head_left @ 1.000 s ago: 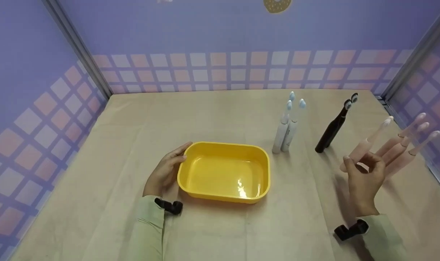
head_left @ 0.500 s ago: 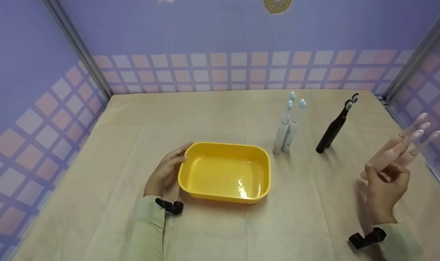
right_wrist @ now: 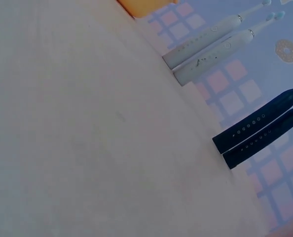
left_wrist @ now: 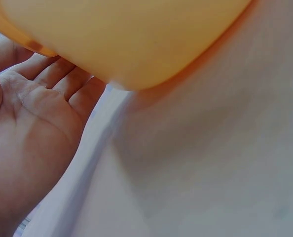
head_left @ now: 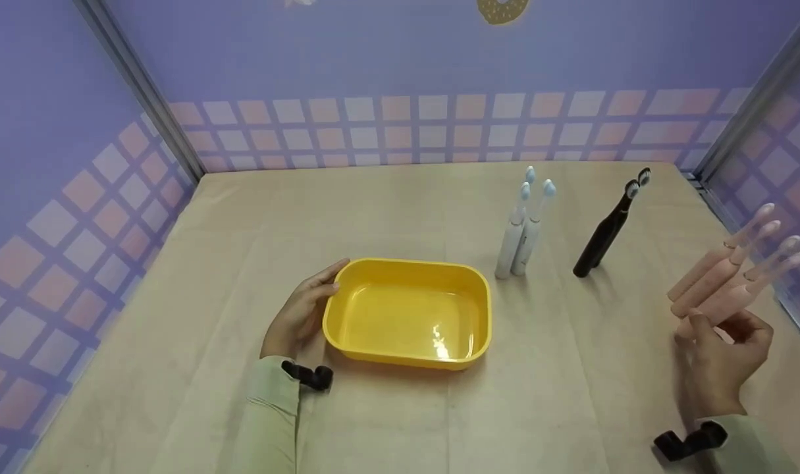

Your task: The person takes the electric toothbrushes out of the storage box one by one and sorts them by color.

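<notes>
In the head view, my left hand [head_left: 302, 309] rests against the left side of the yellow bin [head_left: 406, 361], its thumb tip at the rim. The left wrist view shows the left palm [left_wrist: 38, 108] spread beside the bin [left_wrist: 136, 39], fingertips hidden behind it. At far right, my right hand [head_left: 732, 352] pinches the lower handle of a pink electric toothbrush [head_left: 722, 304]. Other pink toothbrushes [head_left: 702, 273] stand upright close behind; the held one partly covers them. Whether its base touches the table is unclear. Neither the right hand's grip nor the pink brushes show in the right wrist view.
Three white electric toothbrushes [head_left: 510, 247] stand right of the bin. Two black ones [head_left: 602, 240] stand between them and the pink group; the right wrist view shows the black pair [right_wrist: 260, 128] side by side. Patterned walls [head_left: 400, 66] enclose the cloth-covered table [head_left: 274, 217].
My right hand has moved right with the pink toothbrush, bringing it from left of the other pink ones to their front right side. The left hand and bin have stayed put.
</notes>
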